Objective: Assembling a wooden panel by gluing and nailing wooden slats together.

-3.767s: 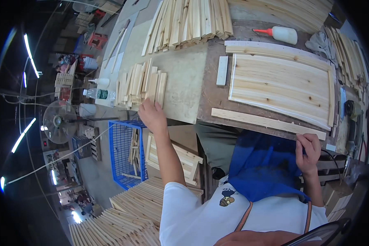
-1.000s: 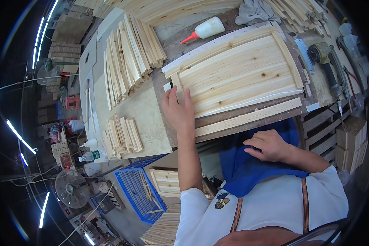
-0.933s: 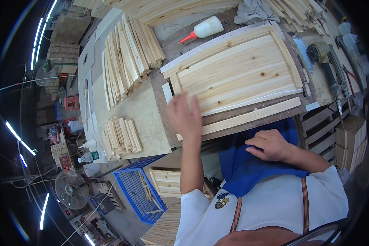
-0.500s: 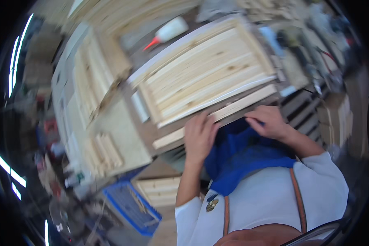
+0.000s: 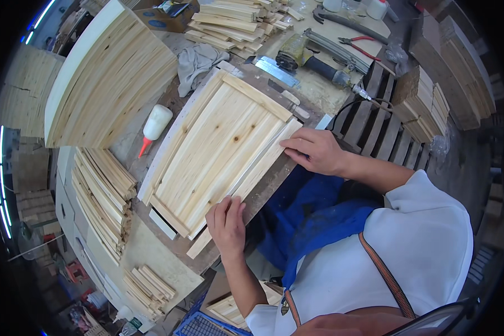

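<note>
A pale wooden panel (image 5: pixel 229 131), framed along its sides, lies flat on the bench. Along its near long edge runs a narrow wooden strip (image 5: pixel 257 173), touching it or nearly so. My left hand (image 5: pixel 227 227) grips this strip near its left end, with the fingers bent over it. At the strip's other end, my right hand (image 5: pixel 317 151) pinches it between thumb and fingers. Beyond the panel lies a white glue bottle (image 5: pixel 158 121) with a red nozzle. Past the panel's far right corner rests a nail gun (image 5: pixel 311 64) joined to a hose.
Curved wooden pieces (image 5: pixel 103 193) are stacked at the left, with short sticks (image 5: pixel 149 287) nearer me. A tall curved wood stack (image 5: pixel 109 78), a grey rag (image 5: pixel 197 67) and loose strips (image 5: pixel 235 25) lie behind. Red-handled pliers (image 5: pixel 361 46) and a slatted pallet (image 5: pixel 378 117) are at the right.
The strip has come up against the panel's near edge. My right hand, formerly just off the strip, now pinches its right end. The whole view has turned and sharpened.
</note>
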{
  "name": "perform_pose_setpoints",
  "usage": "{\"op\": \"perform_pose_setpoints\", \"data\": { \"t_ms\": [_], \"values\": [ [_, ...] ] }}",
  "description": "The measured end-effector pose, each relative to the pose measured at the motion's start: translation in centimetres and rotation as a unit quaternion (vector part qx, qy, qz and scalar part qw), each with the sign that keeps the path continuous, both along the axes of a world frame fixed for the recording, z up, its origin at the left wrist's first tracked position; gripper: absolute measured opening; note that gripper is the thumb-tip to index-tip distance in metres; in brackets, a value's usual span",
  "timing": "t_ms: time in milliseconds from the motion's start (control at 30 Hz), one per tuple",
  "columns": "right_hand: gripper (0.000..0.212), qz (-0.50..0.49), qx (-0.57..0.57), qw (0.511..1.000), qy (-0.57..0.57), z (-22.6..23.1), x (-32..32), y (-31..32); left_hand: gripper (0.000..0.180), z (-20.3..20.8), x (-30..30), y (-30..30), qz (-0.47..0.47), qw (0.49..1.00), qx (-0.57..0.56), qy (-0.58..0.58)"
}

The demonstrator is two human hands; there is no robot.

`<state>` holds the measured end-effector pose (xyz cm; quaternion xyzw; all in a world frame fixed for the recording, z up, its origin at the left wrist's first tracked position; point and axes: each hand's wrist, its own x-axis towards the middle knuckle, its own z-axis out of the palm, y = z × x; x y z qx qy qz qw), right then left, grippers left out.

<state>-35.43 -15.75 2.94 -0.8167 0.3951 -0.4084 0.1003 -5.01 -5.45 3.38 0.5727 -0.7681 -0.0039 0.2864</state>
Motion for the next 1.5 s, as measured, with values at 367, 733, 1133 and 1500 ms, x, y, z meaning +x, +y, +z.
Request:
{"op": "perform_pose_setpoints", "data": {
  "t_ms": [367, 733, 1133, 1500],
  "values": [
    [0.023, -0.018, 0.011, 1.0, 0.01, -1.4, -0.4, -1.0, 0.028, -0.8, -0.3, -2.3, -0.014, 1.0, 0.009, 0.009],
    [0.019, -0.03, 0.045, 0.998, 0.02, -0.6, -0.2, -1.3, 0.028, -0.6, -0.5, -2.9, -0.006, 1.0, -0.006, 0.0],
    [0.017, -0.026, 0.102, 0.994, 0.033, -0.1, 1.4, -1.5, 0.03, -0.9, 0.0, -3.4, -0.02, 0.998, -0.019, 0.051],
    [0.019, -0.115, 0.128, 0.984, -0.048, 0.2, -3.8, -3.0, 0.031, -1.3, -1.8, -4.8, -0.06, 0.997, -0.005, 0.046]
  ]
}}
